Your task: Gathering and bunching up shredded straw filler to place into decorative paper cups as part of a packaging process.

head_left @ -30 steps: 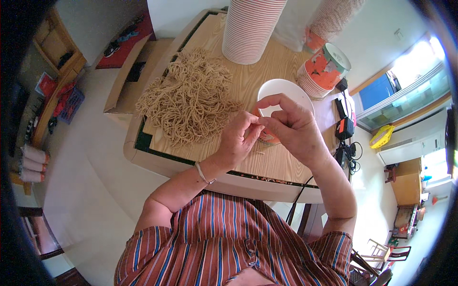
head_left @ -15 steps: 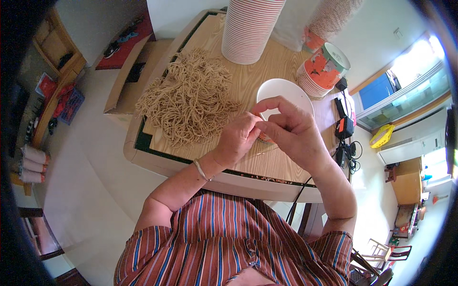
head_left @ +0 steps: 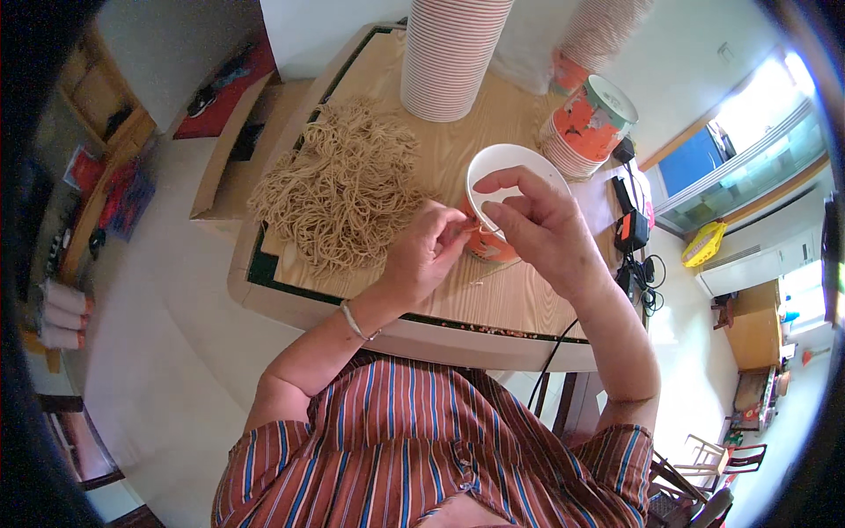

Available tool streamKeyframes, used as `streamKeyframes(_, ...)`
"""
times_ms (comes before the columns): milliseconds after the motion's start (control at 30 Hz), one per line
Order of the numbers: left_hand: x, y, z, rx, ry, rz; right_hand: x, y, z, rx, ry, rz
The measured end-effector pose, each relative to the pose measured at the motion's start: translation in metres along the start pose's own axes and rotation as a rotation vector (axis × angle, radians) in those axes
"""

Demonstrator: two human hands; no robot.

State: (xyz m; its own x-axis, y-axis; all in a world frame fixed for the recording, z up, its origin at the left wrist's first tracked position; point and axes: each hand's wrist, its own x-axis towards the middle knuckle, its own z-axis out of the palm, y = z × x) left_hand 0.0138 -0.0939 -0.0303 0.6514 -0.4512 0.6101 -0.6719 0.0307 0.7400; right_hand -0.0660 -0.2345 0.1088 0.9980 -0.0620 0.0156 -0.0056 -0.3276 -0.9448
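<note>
A paper bucket, orange outside and white inside, stands on the table before me. My left hand is at its near left rim, thumb and fingers pinched on a thin light cord. The cord runs from this pinch along the rim toward my right hand. My right hand is over the bucket's near right side, its thumb and forefinger curved but apart; its other fingers are mostly hidden. To the left of the bucket lies a large heap of tan cords.
A tall stack of white paper buckets stands at the back. Orange printed buckets are stacked at the back right, near black power adapters and cables. An open cardboard box stands beyond the table's left edge.
My hands have drawn apart, the left moving slightly left and down. My right thumb and forefinger have separated, and the cord between the hands now shows.
</note>
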Motion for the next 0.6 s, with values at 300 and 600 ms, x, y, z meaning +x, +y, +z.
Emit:
streamKeyframes(300, 0.030, 0.015, -0.022, 0.245, -0.183, 0.333, -0.005, -0.005, -0.006, 0.052, -0.009, 0.035)
streamKeyframes(600, 0.036, -0.003, -0.013, 0.435, -0.245, 0.482, -0.036, -0.020, -0.040, -0.715, -0.012, -0.104)
